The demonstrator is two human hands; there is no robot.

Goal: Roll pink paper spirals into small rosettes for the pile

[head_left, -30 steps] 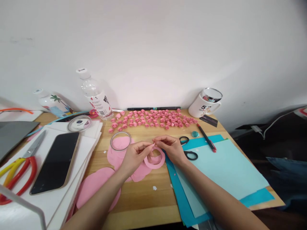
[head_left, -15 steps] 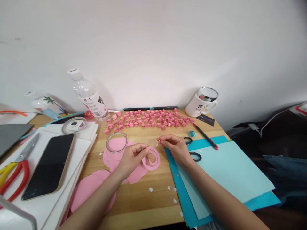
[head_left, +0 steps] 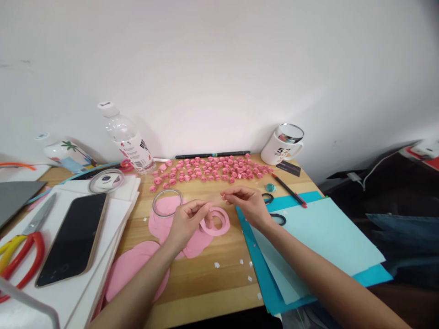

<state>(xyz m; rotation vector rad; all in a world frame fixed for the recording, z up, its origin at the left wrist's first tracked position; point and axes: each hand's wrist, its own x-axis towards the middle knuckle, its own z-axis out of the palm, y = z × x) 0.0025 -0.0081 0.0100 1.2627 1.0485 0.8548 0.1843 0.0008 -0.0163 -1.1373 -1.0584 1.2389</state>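
My left hand is closed in a pinch on a pink paper spiral strip that hangs in a loop over the wooden desk. My right hand pinches the strip's outer end just to the right, fingers pressed together. Under the hands lie flat pink paper circles. A glass ring-shaped lid rests on one of them, left of my left hand. Behind the hands, several small rolled pink paper roses are spread in rows.
Blue paper sheets and black-handled scissors lie right of my hands. A phone on white boards, red-handled scissors, a water bottle, a white mug, a red pen and a black pen ring the desk.
The view shifted slightly. My right hand moved a little up and apart from the left, drawing the strip's end out; the spiral loop now hangs lower beside my left fingers.
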